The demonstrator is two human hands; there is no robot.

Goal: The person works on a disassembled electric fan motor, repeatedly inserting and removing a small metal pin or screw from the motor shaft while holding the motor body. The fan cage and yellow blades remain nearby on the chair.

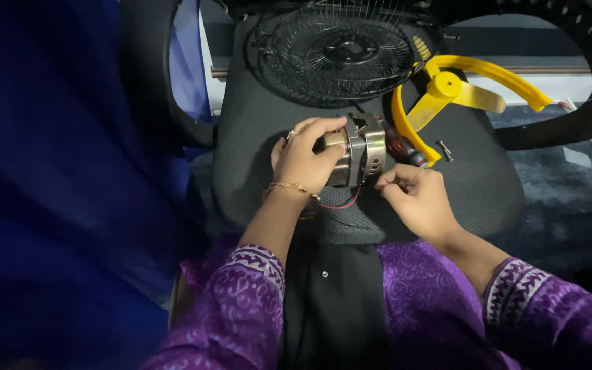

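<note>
The left hand (306, 159) holds the small metal motor (359, 151) on the chair seat (474, 185). The right hand (416, 199) pinches something at its 5 o'clock side. The fan is apart: black grill (337, 55) at 12 o'clock, yellow blade (460, 92) at 2 o'clock.

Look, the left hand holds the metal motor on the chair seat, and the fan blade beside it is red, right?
Not quite. The head view shows the fan blade is yellow, not red. The rest holds: the left hand grips the metal motor on the chair seat.
</note>
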